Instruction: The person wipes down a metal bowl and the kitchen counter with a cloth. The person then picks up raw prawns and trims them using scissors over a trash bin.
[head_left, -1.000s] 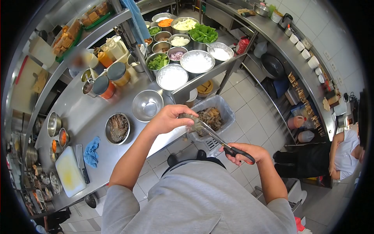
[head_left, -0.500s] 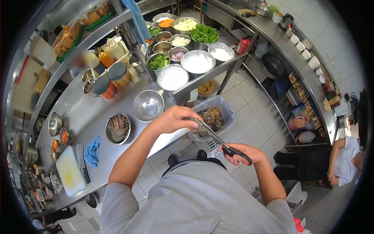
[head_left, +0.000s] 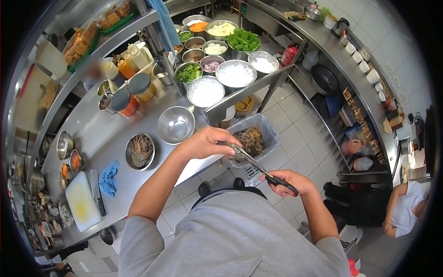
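Observation:
My left hand [head_left: 207,142] pinches a greyish shrimp [head_left: 229,145], mostly covered by the fingers, above a plastic-lined bin [head_left: 273,138]. My right hand [head_left: 295,181] is wrapped around the black handle of a pair of scissors [head_left: 253,160]. The metal blades point up and left, their tips at the shrimp. Shrimp scraps [head_left: 250,141] lie inside the bin. On the steel counter to the left, whole shrimp [head_left: 141,150] fill a small metal bowl [head_left: 128,157]. Beside it stands a larger metal bowl [head_left: 176,125] with nothing in it.
A white cutting board [head_left: 83,203], a knife [head_left: 98,194] and a blue cloth [head_left: 109,179] lie on the counter [head_left: 83,152]. Bowls of white powder [head_left: 206,91] and vegetables stand ahead. A person in a white shirt [head_left: 408,210] is at the far right.
Both hands stay almost in place, still holding the shrimp and scissors. The scissor blades look closer together now. The person at the right has shifted slightly down in the view.

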### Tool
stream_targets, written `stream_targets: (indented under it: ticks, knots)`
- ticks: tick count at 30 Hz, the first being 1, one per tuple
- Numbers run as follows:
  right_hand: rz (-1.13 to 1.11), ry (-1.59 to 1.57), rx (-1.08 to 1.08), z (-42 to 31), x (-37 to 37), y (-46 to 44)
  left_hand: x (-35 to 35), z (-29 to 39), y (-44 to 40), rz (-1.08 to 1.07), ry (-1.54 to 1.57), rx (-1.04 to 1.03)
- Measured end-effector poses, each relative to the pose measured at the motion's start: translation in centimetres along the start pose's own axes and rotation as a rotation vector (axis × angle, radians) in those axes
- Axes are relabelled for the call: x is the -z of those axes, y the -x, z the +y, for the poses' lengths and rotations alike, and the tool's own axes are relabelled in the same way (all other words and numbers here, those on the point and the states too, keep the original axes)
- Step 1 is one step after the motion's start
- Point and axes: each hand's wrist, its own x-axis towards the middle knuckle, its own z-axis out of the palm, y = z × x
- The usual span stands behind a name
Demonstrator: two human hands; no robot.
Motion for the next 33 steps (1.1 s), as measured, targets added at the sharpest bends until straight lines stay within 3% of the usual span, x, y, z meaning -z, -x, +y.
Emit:
stream_targets:
  ticks: [6,8,11,15,17,33]
  knots:
    - [0.015,0.04,-0.078,-0.1,0.6,-0.1,0.0,-0.6,0.2,0.012,0.015,-0.01]
    - [-0.016,0.05,0.028,0.3,0.8,-0.5,-0.1,-0.7,0.3,0.058,0.284,0.133]
    - [-0.051,0.084,0.117,1.1,1.1,-0.9,-0.1,-1.0,0.7,0.128,0.522,0.118]
    - [-0.102,0.063,0.111,0.5,0.8,-0.6,0.2,-0.6,0.8,0.138,0.474,0.062]
    - [-0.125,0.044,0.041,0.1,0.6,-0.6,0.2,-0.4,0.8,0.076,0.31,0.129]
    - [-0.09,-0.067,0.071,0.8,-0.3,-0.7,-0.8,-0.1,0.0,0.001,0.215,0.105]
